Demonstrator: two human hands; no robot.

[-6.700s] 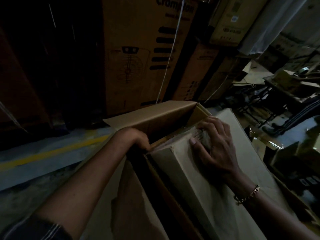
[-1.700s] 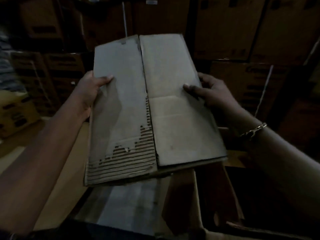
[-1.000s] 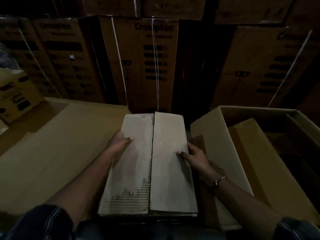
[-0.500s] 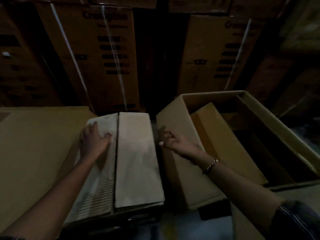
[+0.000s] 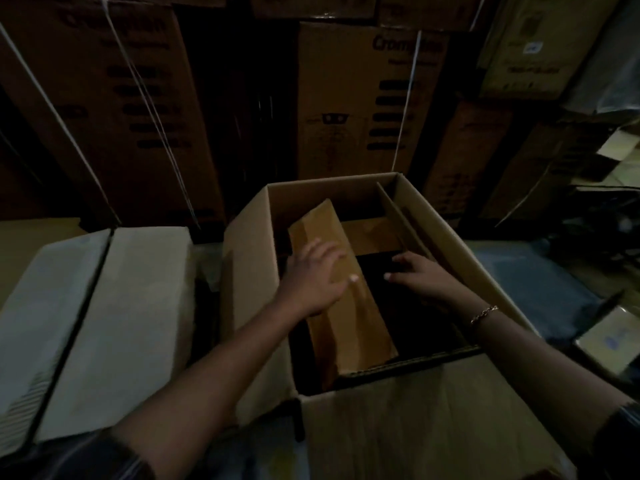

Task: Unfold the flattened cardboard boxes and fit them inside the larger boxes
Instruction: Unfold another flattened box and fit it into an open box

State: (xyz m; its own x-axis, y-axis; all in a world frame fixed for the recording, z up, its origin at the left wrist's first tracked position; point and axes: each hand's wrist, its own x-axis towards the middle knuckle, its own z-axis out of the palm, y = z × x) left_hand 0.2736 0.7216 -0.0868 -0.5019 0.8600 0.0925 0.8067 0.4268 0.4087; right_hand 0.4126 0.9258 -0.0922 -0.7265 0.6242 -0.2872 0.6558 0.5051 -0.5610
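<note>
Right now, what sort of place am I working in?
Probably a warehouse or stockroom: strapped, printed cartons stacked high behind, an open large box being packed, and flattened cardboard alongside.

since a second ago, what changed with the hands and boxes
Both hands let go of the pale flattened box and moved right into the large open box. The left hand lies flat on the brown inner box; the right hand reaches into the dark gap beside it. The flattened box stays lying at left, the inner box still inside.
</note>
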